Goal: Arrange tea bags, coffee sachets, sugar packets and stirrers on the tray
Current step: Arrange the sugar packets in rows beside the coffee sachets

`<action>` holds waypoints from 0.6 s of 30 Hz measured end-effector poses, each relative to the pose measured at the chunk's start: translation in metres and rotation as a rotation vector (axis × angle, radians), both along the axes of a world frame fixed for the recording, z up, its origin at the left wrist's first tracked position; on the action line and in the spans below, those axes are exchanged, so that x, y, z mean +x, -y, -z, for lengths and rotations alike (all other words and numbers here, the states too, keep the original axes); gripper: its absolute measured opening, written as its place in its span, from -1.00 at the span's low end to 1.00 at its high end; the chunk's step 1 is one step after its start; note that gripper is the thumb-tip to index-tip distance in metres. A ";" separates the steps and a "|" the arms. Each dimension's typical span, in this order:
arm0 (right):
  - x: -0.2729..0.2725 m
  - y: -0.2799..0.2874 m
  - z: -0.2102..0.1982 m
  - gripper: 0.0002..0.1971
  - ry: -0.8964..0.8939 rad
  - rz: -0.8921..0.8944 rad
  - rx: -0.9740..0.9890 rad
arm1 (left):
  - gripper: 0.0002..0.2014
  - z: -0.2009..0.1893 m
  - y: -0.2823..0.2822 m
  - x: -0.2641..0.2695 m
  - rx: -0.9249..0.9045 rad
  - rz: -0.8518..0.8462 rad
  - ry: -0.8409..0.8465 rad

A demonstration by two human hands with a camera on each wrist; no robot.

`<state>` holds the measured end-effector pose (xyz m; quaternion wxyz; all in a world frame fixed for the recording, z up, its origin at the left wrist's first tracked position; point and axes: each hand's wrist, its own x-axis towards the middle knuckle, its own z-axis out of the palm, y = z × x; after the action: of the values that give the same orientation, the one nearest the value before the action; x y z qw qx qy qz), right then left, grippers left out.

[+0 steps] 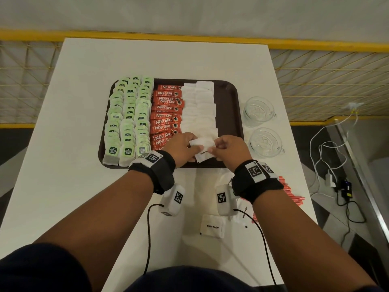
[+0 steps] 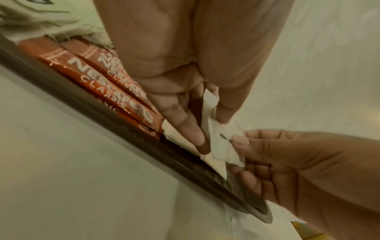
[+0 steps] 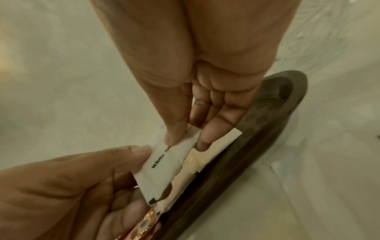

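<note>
Both forearms are bare below dark navy short sleeves [image 1: 42, 268]. Each wrist wears a black fabric band, the left band [image 1: 155, 167] and the right band [image 1: 257, 182], topped by white tags printed with black square codes. White camera pods (also code-marked) hang beneath, trailing thin black cables [image 1: 148, 239].

Tray [image 1: 231, 98]: right strip bare, passable; two glass cups [image 1: 261, 125] crowd the table's right edge; loose sugar packets [image 1: 212, 227] and stirrers [image 1: 292, 194] litter the near edge
</note>
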<state>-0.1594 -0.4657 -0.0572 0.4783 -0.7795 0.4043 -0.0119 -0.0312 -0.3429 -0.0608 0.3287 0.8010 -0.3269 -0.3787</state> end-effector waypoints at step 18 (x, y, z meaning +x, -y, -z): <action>-0.009 0.001 0.018 -0.84 -0.175 0.151 -0.210 | -0.82 -0.002 -0.001 0.006 0.154 0.090 0.414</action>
<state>-0.1682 -0.4667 -0.0755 0.3547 -0.7906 0.4986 -0.0221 -0.0254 -0.3421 -0.0591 0.1752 0.8689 -0.3931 -0.2445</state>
